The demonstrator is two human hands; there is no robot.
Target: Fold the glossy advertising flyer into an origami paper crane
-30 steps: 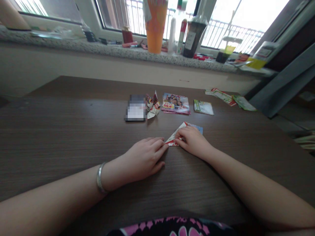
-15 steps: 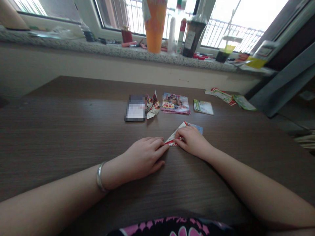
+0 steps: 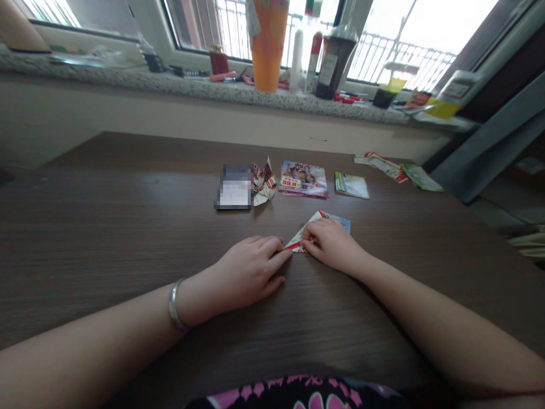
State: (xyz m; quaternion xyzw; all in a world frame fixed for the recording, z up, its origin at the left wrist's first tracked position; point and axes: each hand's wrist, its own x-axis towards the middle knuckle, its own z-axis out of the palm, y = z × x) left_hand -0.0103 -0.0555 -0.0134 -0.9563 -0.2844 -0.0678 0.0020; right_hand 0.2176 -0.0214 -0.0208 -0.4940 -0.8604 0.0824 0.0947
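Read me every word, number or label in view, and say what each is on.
"69.9", slightly soft: the leaflet stack.
Too small or blurred to read: print on the folded paper, crumpled paper, green-and-white stack, paper strips, dark cup, yellow bottle.
Pixelated, unreadable: dark-edged item.

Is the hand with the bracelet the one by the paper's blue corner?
No, the right hand is; the left hand, with the bracelet, is at the red-striped tip of the folded paper.
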